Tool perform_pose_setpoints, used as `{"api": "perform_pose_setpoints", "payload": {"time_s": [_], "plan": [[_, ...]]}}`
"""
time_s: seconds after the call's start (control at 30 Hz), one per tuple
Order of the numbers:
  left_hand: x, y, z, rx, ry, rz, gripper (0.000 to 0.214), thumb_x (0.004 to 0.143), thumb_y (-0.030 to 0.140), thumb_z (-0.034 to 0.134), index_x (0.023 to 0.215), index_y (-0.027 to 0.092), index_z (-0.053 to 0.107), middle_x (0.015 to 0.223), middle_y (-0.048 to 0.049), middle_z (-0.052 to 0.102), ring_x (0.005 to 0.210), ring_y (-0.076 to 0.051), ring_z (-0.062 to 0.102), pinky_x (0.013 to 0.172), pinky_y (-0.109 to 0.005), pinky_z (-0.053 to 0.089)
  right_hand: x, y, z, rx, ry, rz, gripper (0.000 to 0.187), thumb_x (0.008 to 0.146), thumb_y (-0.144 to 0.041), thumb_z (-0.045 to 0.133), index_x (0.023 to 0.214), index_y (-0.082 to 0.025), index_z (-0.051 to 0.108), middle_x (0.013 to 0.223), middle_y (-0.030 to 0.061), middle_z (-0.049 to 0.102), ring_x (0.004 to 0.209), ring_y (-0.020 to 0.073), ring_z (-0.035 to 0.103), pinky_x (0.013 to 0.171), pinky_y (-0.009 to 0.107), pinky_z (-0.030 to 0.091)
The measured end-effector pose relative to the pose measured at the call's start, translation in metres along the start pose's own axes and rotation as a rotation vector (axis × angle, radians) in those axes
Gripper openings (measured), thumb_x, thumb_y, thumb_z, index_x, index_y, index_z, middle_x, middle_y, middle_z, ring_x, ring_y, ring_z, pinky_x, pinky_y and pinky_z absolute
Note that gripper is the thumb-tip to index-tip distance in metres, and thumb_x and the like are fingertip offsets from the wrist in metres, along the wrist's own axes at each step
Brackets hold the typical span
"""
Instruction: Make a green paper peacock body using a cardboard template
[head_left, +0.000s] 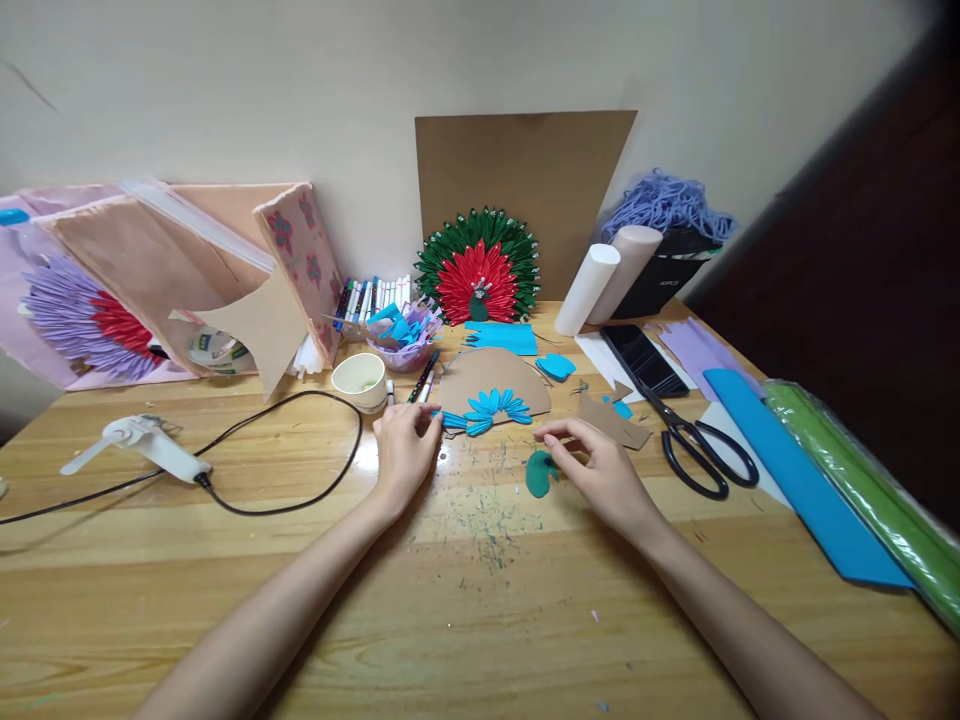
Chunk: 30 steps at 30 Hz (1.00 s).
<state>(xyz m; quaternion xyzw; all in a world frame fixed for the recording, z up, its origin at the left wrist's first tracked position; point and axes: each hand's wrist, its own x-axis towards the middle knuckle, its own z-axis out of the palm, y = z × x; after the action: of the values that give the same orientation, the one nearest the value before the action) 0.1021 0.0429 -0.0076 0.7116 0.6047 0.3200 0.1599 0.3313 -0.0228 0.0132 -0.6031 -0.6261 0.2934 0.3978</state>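
My left hand (405, 445) rests on the table with fingers curled and thumb and fingertips closed on blue paper petals (453, 421). Beside them, more blue petals (497, 410) form a half-ring at the lower edge of a brown cardboard half-disc (487, 370). My right hand (600, 470) hovers low over the table, its thumb and fingers pinched together; whatever may be between them is too small to make out. Just left of and below those fingertips lies a green bird-shaped cutout (537, 474) with a dark eye.
Large black-handled scissors (694, 440), a phone (645, 360) and a blue sheet (802, 470) lie to the right. A paper cup (360, 383) stands behind my left hand, and a corded glue gun (154, 445) lies left. At the back stands a red-and-green paper peacock (480, 270).
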Motion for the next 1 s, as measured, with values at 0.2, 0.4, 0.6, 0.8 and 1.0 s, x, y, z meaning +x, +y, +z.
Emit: {"api": "perform_pose_setpoints", "payload": {"time_s": [0.2,0.4,0.6,0.8,1.0], "plan": [[-0.003,0.002,0.001,0.024,-0.001,0.004,0.016,0.082,0.030,0.057,0.091,0.022,0.067,0.080,-0.0026,0.067,0.088,-0.023,0.056,0.078,-0.035,0.031,-0.001,0.001,0.001,0.006,-0.026,0.034,0.019,0.087,-0.032,0.049,0.087,-0.019,0.063,0.092,0.0062,0.066,0.074,0.0173,0.061,0.062,0.029,0.048],[-0.003,0.002,0.000,0.065,0.030,0.027,0.014,0.083,0.030,0.057,0.090,0.022,0.066,0.080,-0.0021,0.066,0.087,-0.022,0.056,0.077,-0.036,0.031,0.001,-0.001,0.003,-0.080,-0.072,-0.042,0.016,0.087,-0.024,0.047,0.087,-0.020,0.062,0.087,0.0047,0.064,0.077,0.0176,0.060,0.065,0.028,0.047],[-0.007,0.005,-0.001,0.069,0.037,0.061,0.012,0.083,0.028,0.057,0.089,0.022,0.065,0.079,-0.0014,0.066,0.087,-0.022,0.056,0.077,-0.035,0.030,0.023,-0.001,0.030,-0.476,-0.129,-0.446,0.011,0.083,-0.018,0.054,0.091,-0.018,0.061,0.093,0.0078,0.064,0.090,0.0233,0.056,0.075,0.034,0.046],[-0.009,0.005,0.000,0.055,0.033,0.064,0.012,0.083,0.028,0.056,0.090,0.023,0.065,0.079,-0.0016,0.066,0.086,-0.022,0.056,0.076,-0.035,0.030,0.046,0.001,0.056,-0.751,-0.071,-0.630,0.007,0.082,-0.017,0.054,0.083,-0.017,0.061,0.082,0.0081,0.062,0.081,0.0228,0.054,0.071,0.033,0.043],[-0.010,0.006,0.000,0.037,0.025,0.056,0.010,0.082,0.028,0.057,0.086,0.023,0.066,0.077,-0.0010,0.067,0.086,-0.022,0.055,0.078,-0.036,0.030,0.047,0.002,0.056,-0.807,-0.019,-0.671,0.010,0.084,-0.020,0.053,0.079,-0.016,0.060,0.078,0.0071,0.062,0.079,0.0217,0.053,0.069,0.031,0.041]]}}
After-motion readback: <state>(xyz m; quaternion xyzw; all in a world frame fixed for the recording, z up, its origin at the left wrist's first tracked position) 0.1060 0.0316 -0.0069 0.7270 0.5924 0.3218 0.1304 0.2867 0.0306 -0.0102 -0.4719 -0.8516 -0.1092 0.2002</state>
